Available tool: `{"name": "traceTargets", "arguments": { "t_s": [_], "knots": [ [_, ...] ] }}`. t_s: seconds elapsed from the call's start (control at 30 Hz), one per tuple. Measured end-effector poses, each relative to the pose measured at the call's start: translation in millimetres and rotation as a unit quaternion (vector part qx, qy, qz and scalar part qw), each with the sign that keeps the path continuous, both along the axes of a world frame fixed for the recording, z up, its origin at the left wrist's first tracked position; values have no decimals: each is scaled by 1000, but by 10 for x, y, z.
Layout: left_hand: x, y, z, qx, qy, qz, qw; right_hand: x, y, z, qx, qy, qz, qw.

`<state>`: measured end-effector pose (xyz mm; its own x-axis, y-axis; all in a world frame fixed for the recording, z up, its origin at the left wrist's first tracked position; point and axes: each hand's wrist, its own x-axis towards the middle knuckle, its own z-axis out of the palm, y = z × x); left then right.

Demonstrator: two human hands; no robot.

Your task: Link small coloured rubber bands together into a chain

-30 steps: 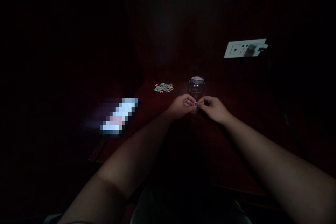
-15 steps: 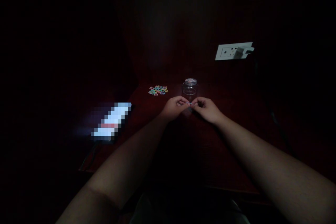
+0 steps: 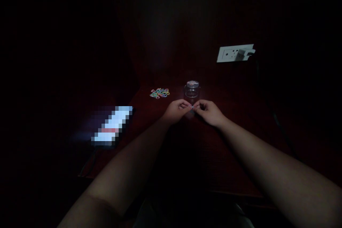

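Observation:
My left hand (image 3: 176,110) and my right hand (image 3: 209,111) meet just in front of a clear jar (image 3: 192,94), thumbs and forefingers pinched. Between the fingertips is a small light-blue hair tie (image 3: 192,107), gripped from both sides and mostly covered by the fingers. The jar stands upright with its patterned lid (image 3: 192,83) on top, its lower part partly hidden by my hands. To the left of the jar lies a loose pile of small coloured hair ties (image 3: 159,93), apart from both hands.
A lit phone (image 3: 113,126), its screen blurred out, lies at the left of the dark red table (image 3: 227,164), with a cable near it. On the back wall is a white socket plate (image 3: 227,54) with a plugged-in charger (image 3: 245,54). Another cable runs down the right side.
Both hands keep their pinch in front of the jar, and the fingertips have come slightly closer together around the hair tie. The whole view has shifted a little.

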<state>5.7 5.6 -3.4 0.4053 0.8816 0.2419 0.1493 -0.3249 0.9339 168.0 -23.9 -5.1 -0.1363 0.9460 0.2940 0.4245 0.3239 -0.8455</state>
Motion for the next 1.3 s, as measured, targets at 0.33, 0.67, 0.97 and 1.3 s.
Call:
{"name": "traceTargets", "arguments": {
  "t_s": [0.33,0.67,0.97,1.3],
  "knots": [
    [-5,-2,21,11,16,9,1000,28,45,-41,-3,-18,-7,1000],
    [1,-23,39,-10,12,20,1000,4,23,-17,-1,-6,-11,1000],
    [-11,-62,68,-22,16,21,999,-18,3,18,-8,8,-16,1000],
    [-25,-51,61,0,37,12,999,-46,6,20,0,42,4,999]
  ]
}}
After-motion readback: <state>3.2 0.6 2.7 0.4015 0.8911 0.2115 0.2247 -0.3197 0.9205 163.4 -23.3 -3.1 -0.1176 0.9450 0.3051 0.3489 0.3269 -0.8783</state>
